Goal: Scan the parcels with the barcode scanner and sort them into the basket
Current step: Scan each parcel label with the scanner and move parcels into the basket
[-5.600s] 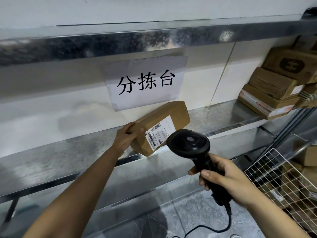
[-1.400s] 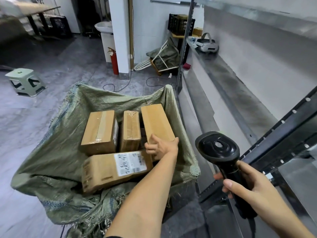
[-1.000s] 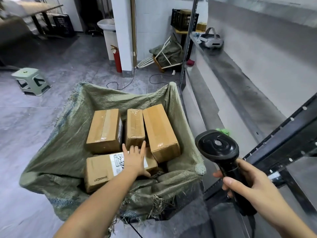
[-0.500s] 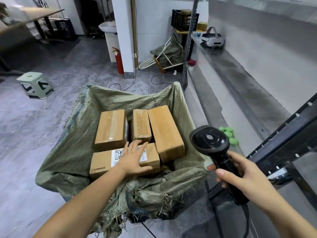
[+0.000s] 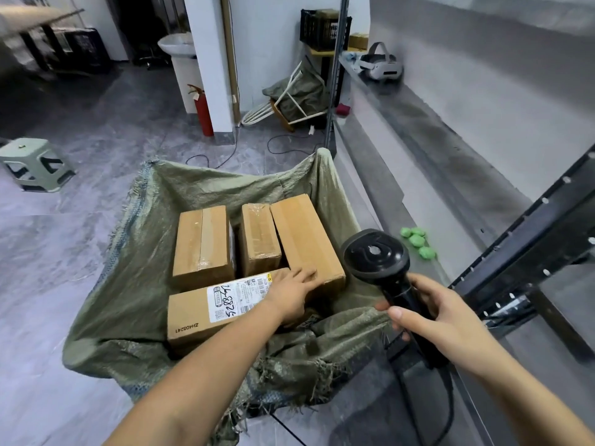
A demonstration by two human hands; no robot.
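Observation:
A basket lined with a green woven sack (image 5: 138,272) stands on the floor and holds several brown cardboard parcels. The nearest one, a labelled parcel (image 5: 206,312), lies crosswise with its white label up. Behind it stand a taped parcel (image 5: 201,246), a narrow parcel (image 5: 259,239) and a long parcel (image 5: 302,236). My left hand (image 5: 291,292) reaches into the basket, fingers straight, resting on the near end of the long parcel and the labelled one. My right hand (image 5: 441,320) grips the handle of the black barcode scanner (image 5: 376,255), held above the basket's right rim.
A steel sorting bench (image 5: 428,162) runs along the right, with green lumps (image 5: 418,241) and a white headset (image 5: 381,64) on it. A black rack frame (image 5: 528,239) stands at the right. A green stool (image 5: 35,162) and a red fire extinguisher (image 5: 204,111) stand on the grey floor.
The long parcel that my left hand carried from the bench now lies in the basket. The hand let go, then moved right across the labelled parcel onto the long parcel's end.

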